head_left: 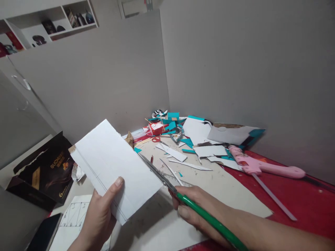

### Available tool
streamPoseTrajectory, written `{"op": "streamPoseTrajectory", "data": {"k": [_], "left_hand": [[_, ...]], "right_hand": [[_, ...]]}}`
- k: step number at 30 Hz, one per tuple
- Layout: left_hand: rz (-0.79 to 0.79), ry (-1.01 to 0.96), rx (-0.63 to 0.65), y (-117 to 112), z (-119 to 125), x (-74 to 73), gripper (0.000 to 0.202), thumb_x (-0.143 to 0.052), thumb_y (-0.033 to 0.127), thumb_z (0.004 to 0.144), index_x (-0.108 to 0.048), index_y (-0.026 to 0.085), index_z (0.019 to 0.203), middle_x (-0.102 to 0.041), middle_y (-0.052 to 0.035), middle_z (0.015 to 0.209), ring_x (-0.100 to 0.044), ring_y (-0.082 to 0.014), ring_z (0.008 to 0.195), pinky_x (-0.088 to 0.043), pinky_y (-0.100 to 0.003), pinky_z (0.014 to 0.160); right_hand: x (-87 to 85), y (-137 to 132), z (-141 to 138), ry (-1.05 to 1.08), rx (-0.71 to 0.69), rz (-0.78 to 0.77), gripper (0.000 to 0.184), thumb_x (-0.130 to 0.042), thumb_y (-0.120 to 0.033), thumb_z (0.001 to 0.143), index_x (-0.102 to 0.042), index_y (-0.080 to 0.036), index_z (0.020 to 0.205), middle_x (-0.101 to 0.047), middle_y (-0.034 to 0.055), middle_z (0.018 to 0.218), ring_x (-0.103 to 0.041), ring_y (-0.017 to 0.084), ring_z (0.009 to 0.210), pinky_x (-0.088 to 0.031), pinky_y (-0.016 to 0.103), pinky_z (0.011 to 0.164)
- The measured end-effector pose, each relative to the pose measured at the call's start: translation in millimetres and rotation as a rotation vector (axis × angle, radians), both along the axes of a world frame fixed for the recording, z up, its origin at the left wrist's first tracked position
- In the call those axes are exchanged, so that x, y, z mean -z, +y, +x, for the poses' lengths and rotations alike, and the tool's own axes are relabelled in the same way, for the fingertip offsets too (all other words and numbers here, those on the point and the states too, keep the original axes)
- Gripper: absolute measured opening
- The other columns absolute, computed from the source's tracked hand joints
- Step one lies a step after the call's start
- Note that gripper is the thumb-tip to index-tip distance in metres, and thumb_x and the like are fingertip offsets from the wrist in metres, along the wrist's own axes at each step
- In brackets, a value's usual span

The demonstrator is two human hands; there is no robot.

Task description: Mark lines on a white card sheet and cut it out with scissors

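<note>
My left hand (pixel 99 212) grips a white cardboard sheet (pixel 115 164) by its lower edge, thumb on top, holding it tilted above the table. Pencil lines run along the sheet. My right hand (pixel 196 205) is closed on green-handled scissors (pixel 167 181). Their metal blades point up-left and meet the sheet's right edge.
A pink glue gun (pixel 261 167) with a glue stick lies on the red table surface (pixel 300 202) at right. White and teal card scraps (pixel 193 139) and small red scissors (pixel 156 139) pile in the corner. A dark box (pixel 44 170) stands at left, a drawn paper template (pixel 75 216) below it.
</note>
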State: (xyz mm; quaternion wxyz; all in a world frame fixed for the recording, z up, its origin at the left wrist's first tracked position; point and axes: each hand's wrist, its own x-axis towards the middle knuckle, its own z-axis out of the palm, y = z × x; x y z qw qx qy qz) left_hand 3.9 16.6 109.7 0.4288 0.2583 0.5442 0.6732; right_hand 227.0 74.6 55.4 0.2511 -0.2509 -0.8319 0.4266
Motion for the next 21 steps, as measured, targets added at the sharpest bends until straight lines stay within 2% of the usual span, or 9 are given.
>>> {"op": "streamPoseTrajectory", "data": {"k": [5, 12, 21], "left_hand": [[0.0, -0.013, 0.013, 0.4, -2.5, 4.3, 0.074, -0.08, 0.022, 0.07, -0.05, 0.016, 0.137, -0.075, -0.0132, 0.111, -0.07, -0.033, 0.102, -0.056, -0.044, 0.091], [-0.026, -0.023, 0.029, 0.4, -2.9, 8.9, 0.074, -0.079, 0.023, 0.072, -0.049, 0.016, 0.138, -0.075, -0.0122, 0.11, -0.069, -0.0318, 0.104, -0.055, -0.042, 0.093], [-0.046, -0.043, 0.036, 0.7, -0.7, 9.3, 0.071, -0.078, 0.022, 0.073, -0.05, 0.015, 0.138, -0.075, -0.0126, 0.111, -0.069, -0.032, 0.105, -0.054, -0.043, 0.095]], "right_hand": [[0.4, -2.9, 0.5, -0.023, -0.006, -0.005, 0.057, -0.026, -0.072, 0.09, -0.047, -0.02, 0.079, -0.052, 0.0034, 0.072, -0.046, 0.017, 0.065, -0.043, 0.032, 0.063], [4.9, -0.9, -1.8, -0.014, -0.003, -0.07, 0.054, -0.029, -0.071, 0.09, -0.041, -0.021, 0.074, -0.045, -0.0001, 0.068, -0.04, 0.015, 0.061, -0.04, 0.03, 0.061], [-2.4, -4.2, -0.1, -0.003, 0.0, -0.049, 0.053, -0.028, -0.067, 0.092, -0.043, -0.021, 0.073, -0.044, -0.0008, 0.064, -0.039, 0.015, 0.06, -0.038, 0.029, 0.057]]}}
